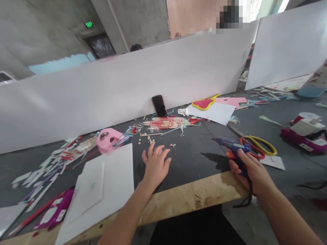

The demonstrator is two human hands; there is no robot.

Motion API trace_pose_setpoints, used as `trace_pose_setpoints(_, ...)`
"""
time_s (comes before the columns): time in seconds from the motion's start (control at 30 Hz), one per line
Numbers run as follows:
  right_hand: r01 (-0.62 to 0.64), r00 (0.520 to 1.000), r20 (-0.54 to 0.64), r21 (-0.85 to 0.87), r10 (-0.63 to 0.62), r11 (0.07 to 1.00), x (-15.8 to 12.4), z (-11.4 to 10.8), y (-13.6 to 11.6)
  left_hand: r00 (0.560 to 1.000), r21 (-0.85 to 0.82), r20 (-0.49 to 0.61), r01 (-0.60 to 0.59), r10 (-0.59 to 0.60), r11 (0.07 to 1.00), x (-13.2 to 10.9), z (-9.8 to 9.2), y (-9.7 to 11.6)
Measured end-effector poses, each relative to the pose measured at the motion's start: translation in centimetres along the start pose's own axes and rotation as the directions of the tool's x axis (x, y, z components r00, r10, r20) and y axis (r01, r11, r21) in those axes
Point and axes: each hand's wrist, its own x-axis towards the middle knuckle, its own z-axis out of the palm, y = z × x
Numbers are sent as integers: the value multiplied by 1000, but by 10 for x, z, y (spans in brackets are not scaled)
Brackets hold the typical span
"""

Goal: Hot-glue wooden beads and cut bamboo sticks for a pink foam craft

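My right hand (251, 172) grips the handle of a blue glue gun (233, 144), whose nozzle points left over the dark table mat (194, 156). Its black cord hangs over the wooden table edge (189, 197). My left hand (155, 165) lies flat on the mat, fingers spread, with something small and pale under the fingertips. Small pale bits (149, 139) are scattered just beyond it. White paper sheets (102, 185) lie to its left.
Yellow-and-red-handled scissors (258, 146) lie behind the glue gun. A phone (159, 105) leans on the white partition. Sticks in a packet (166, 122), a pink mask shape (108, 137), a pink-and-yellow cutout (204, 103) and paper scraps litter the table. A magenta device (304, 137) sits at right.
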Motion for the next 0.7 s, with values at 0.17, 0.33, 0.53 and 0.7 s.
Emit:
trace_pose_setpoints(0.17, 2, 1000, 18, -36, -2, 999, -2, 4, -2, 998, 57, 61, 14, -18, 998, 36, 4, -3)
trace_pose_setpoints(0.33, 22, 1000, 9, -70, -21, 997, -5, 10, -4, 991, 84, 134, -17, 6, 996, 68, 18, -5)
trace_pose_setpoints(0.53, 14, 1000, 6, -82, -14, 997, -7, 11, -6, 984, 110, 175, -48, 28, 993, 80, 30, -5)
trace_pose_setpoints(0.7, 42, 999, 25, -120, -39, 992, -7, 11, -6, 982, 107, 190, -44, 23, 993, 83, 34, -5)
